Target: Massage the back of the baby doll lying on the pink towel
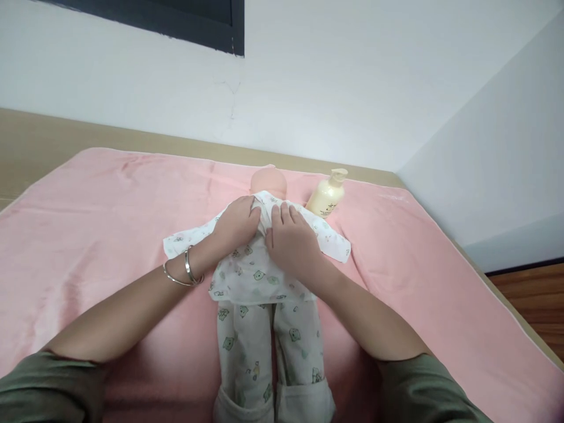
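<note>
A baby doll (268,181) lies on its back, its head away from me. It wears a white baby shirt (244,279) printed with small green animals, sleeves spread to both sides, and matching trousers (251,352) with turned-up cuffs. My left hand (238,222), below a wrist with silver bangles, is closed with thumb and fingers on the shirt's upper front near the collar. Close beside it, my right hand (293,239) rests on the chest with its fingers stretched out over the cloth. Both hands hide part of the shirt front.
A cream pump bottle (326,197) stands to the right of the doll's head. Under everything spreads a pink blanket (132,211) over a wooden surface (35,138). White walls (308,88) rise behind and at the right, with a dark frame (176,20) at upper left.
</note>
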`<state>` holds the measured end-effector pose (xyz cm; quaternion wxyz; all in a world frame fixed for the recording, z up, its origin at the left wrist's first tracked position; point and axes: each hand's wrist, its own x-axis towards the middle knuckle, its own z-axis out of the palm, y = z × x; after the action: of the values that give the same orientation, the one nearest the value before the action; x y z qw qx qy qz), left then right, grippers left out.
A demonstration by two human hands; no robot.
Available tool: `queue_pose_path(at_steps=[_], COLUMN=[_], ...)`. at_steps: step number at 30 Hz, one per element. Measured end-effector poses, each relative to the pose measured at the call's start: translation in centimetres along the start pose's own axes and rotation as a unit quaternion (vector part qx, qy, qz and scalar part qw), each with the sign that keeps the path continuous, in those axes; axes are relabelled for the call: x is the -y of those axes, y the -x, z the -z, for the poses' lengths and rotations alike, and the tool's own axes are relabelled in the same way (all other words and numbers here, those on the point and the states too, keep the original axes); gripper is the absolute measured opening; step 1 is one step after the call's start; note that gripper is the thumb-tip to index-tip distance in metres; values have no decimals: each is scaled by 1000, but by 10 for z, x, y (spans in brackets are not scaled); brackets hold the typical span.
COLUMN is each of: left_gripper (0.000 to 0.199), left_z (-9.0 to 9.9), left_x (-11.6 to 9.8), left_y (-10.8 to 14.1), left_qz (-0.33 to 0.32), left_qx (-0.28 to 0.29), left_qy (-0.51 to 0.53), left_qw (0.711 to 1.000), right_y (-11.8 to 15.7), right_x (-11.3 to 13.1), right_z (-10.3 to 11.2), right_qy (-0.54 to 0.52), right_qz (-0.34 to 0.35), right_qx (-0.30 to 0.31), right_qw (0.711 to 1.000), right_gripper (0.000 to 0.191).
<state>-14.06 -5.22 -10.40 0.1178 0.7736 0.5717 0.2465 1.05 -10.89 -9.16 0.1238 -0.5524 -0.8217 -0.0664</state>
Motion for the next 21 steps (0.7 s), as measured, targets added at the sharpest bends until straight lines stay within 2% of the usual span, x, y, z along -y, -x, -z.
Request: queue_pose_path(at_steps=[2,5,9,12,15,17,19,21], left_gripper=[31,35,48,41,33,34,38,42], left_z=[-1,-9,-16,-11,-2,0,-1,-5], left_x=[-2,-16,-28,-19,-2,3,-1,-10], left_y=[4,25,44,31,10,3,6,19], left_qz=[-27,-104,-107,-106,-50,-15,-34,-90], left_qx=[-11,-48,-64,-19,19,17,-2,-27], left_qy=[-39,-92,-70,-58,-44,-44,-79,-124], left_qw=[999,989,990,992,998,999,996,988], right_y=[1,-19,-41,-31,-11,-6,-12,-24], right_x=[1,-17,-38,-28,-8,-3,-8,-21], right_z=[2,-1,-7,-7,-7,-7,-9,-12], right_qy=[-3,-64,-103,-68,-36,-40,-65,-97], right_qz=[12,2,-65,-45,-2,19,24,-2], right_qx=[1,31,70,63,20,-1,2,20], right_qw=[1000,998,990,995,999,999,998,995], right_gripper=[54,48,60,65,61,58,56,54])
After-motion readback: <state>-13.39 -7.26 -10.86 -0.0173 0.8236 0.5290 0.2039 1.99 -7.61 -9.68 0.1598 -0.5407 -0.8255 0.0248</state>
